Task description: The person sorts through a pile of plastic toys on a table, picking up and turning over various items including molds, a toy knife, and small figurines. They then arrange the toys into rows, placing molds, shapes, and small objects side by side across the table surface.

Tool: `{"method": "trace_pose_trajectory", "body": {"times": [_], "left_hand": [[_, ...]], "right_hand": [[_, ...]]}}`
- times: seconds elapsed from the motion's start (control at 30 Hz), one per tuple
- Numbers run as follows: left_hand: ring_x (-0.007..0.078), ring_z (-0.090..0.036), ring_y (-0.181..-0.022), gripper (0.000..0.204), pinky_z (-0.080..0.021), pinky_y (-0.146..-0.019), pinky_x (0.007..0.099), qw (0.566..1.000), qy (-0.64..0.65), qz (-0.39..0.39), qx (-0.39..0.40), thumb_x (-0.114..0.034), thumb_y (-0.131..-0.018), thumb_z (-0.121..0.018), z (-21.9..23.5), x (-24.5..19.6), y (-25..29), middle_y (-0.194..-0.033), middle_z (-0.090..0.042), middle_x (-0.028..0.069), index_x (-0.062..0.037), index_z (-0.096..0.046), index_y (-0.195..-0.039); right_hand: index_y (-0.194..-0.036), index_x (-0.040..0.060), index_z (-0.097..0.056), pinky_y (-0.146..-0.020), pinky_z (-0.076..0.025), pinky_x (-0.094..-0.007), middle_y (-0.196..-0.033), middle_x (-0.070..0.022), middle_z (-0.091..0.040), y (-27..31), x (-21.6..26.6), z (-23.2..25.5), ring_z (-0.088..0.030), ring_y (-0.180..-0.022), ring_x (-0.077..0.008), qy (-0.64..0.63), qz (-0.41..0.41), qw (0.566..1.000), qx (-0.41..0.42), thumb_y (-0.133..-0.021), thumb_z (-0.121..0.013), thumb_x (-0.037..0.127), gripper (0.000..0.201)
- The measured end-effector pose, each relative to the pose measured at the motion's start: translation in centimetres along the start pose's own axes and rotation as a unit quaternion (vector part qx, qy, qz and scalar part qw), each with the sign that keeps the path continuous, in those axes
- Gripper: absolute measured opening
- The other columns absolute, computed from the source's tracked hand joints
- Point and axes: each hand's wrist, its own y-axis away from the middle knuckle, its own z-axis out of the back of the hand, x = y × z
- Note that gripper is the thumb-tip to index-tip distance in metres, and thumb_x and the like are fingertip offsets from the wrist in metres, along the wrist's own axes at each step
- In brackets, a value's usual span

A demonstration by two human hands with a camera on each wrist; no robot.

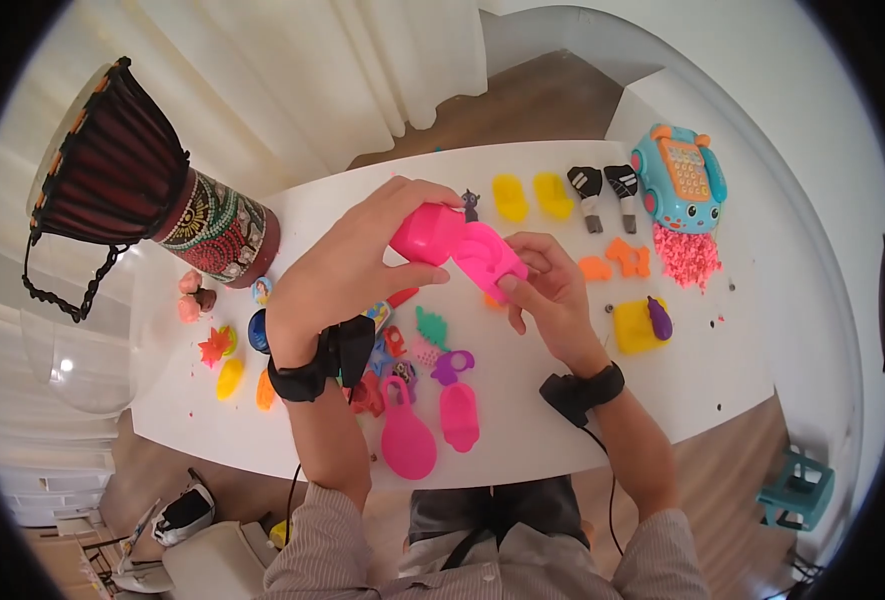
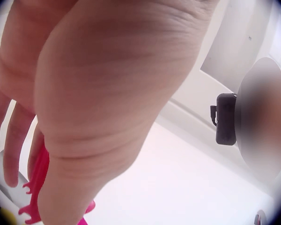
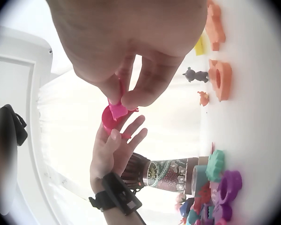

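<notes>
Raised over the table, the left hand (image 1: pixel 337 262) grips a deep pink cup-like piece (image 1: pixel 428 236) between thumb and fingers. Against its right side is a lighter pink moulded piece (image 1: pixel 486 262), which the right hand (image 1: pixel 552 300) pinches by its lower right end. In the left wrist view the palm of the left hand (image 2: pixel 98 93) covers most of the pink piece (image 2: pixel 39 183). The right wrist view has the thumb and fingers of the right hand (image 3: pixel 136 56) on the pink piece (image 3: pixel 118 110), close to the left hand (image 3: pixel 113 154).
A drum (image 1: pixel 212 220) stands at the left. Pink spoon-shaped (image 1: pixel 408 442) and oval pieces (image 1: pixel 459 418) lie near the front edge beside several colourful moulds. Right of the hands are a toy phone (image 1: pixel 684 180), pink crumbs (image 1: pixel 686 256), a yellow slab (image 1: pixel 634 328) and orange shapes (image 1: pixel 628 258).
</notes>
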Motion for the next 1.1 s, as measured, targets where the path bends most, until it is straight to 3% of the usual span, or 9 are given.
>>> {"method": "trace_pose_trajectory", "body": {"times": [0.07, 0.13, 0.27, 0.33, 0.53, 0.63, 0.73, 0.8, 1.1], "left_hand": [[0.0238, -0.061, -0.119, 0.06, -0.048, -0.103, 0.0344, 1.0, 0.001, -0.021, 0.016, -0.004, -0.081, -0.083, -0.1, 0.2, 0.0, -0.13, -0.063, 0.0089, -0.0081, -0.059, -0.136], [0.0342, -0.06, -0.115, 0.057, -0.05, -0.1, 0.0408, 0.999, 0.011, -0.033, 0.015, -0.009, -0.079, -0.084, -0.1, 0.4, -0.1, -0.125, -0.062, 0.012, -0.0104, -0.059, -0.131], [0.0346, -0.06, -0.114, 0.056, -0.05, -0.099, 0.0406, 0.999, -0.006, -0.037, -0.006, -0.01, -0.08, -0.085, -0.1, 0.7, -0.1, -0.124, -0.062, 0.0125, -0.0101, -0.059, -0.129], [0.0216, -0.061, -0.112, 0.059, -0.048, -0.1, 0.0332, 1.0, -0.003, 0.025, 0.014, -0.011, -0.082, -0.085, 0.1, 0.1, 0.0, -0.126, -0.064, 0.0075, -0.0067, -0.059, -0.134], [0.0209, -0.061, -0.11, 0.062, -0.049, -0.1, 0.033, 0.997, 0.012, 0.059, 0.038, -0.014, -0.083, -0.086, 0.0, -0.2, -0.3, -0.126, -0.064, 0.008, -0.006, -0.057, -0.137], [0.0205, -0.061, -0.112, 0.063, -0.048, -0.1, 0.0334, 0.996, 0.057, 0.056, 0.033, -0.011, -0.084, -0.083, 0.1, -1.5, -0.3, -0.128, -0.064, 0.009, -0.0085, -0.057, -0.142], [0.021, -0.06, -0.115, 0.061, -0.049, -0.1, 0.0339, 0.999, 0.023, -0.023, 0.026, -0.007, -0.085, -0.08, -0.8, -0.9, -0.5, -0.127, -0.062, 0.0095, -0.0121, -0.062, -0.143], [0.0221, -0.059, -0.115, 0.057, -0.049, -0.099, 0.0342, 0.998, 0.034, -0.018, 0.04, -0.006, -0.085, -0.079, -1.2, -1.4, -0.8, -0.127, -0.061, 0.0096, -0.0136, -0.065, -0.14], [0.0251, -0.062, -0.112, 0.036, -0.052, -0.096, 0.0351, 0.995, 0.036, -0.061, 0.073, -0.004, -0.09, -0.072, -3.1, -1.5, -1.5, -0.124, -0.057, 0.0108, -0.0106, -0.069, -0.126]], "right_hand": [[-0.131, 0.0003, -0.055, -0.05, -0.05, -0.0229, -0.11, -0.0097, -0.072, 0.1, -0.6, 0.1, -0.067, -0.079, -0.0114, -0.006, -0.004, 1.0, 0.006, -0.099, -0.068, 0.001, 0.034], [-0.127, -0.0002, -0.055, -0.05, -0.052, -0.0239, -0.109, -0.011, -0.072, 0.1, -0.8, 0.2, -0.068, -0.08, -0.0124, -0.012, -0.007, 1.0, 0.012, -0.099, -0.068, 0.001, 0.03], [-0.123, 0.0001, -0.056, -0.051, -0.058, -0.0272, -0.107, -0.0115, -0.072, 0.3, -0.6, -0.2, -0.071, -0.082, -0.0157, -0.011, -0.023, 0.999, 0.039, -0.1, -0.068, 0.003, 0.026], [-0.122, 0.0, -0.056, -0.052, -0.059, -0.0279, -0.106, -0.0114, -0.073, 0.5, -0.7, -0.4, -0.071, -0.082, -0.0168, -0.017, -0.023, 0.998, 0.048, -0.1, -0.068, 0.004, 0.025], [-0.125, 0.0029, -0.055, -0.05, -0.057, -0.028, -0.108, -0.013, -0.067, 0.9, -0.6, -1.1, -0.068, -0.086, -0.0172, -0.055, -0.065, 0.995, 0.052, -0.103, -0.06, 0.003, 0.022], [-0.13, 0.0073, -0.054, -0.05, -0.051, -0.0264, -0.105, -0.0087, -0.061, 1.1, -0.8, -0.9, -0.061, -0.08, -0.0137, -0.197, -0.117, 0.971, 0.068, -0.104, -0.057, 0.004, 0.026], [-0.136, 0.0083, -0.054, -0.057, -0.045, -0.0272, -0.1, -0.0026, -0.054, 1.4, -0.7, -0.5, -0.052, -0.075, -0.0115, -0.344, -0.18, 0.914, 0.119, -0.108, -0.055, 0.011, 0.028], [-0.133, 0.0104, -0.053, -0.057, -0.039, -0.0256, -0.094, -0.0016, -0.047, 1.5, -0.5, -0.9, -0.043, -0.069, -0.01, -0.429, -0.214, 0.865, 0.149, -0.106, -0.054, 0.011, 0.027], [-0.123, 0.02, -0.053, -0.055, -0.038, -0.0244, -0.079, 0.0012, -0.04, 2.5, -1.7, -1.6, -0.038, -0.062, -0.0096, -0.444, -0.312, 0.823, 0.166, -0.109, -0.046, 0.02, 0.016]]}}
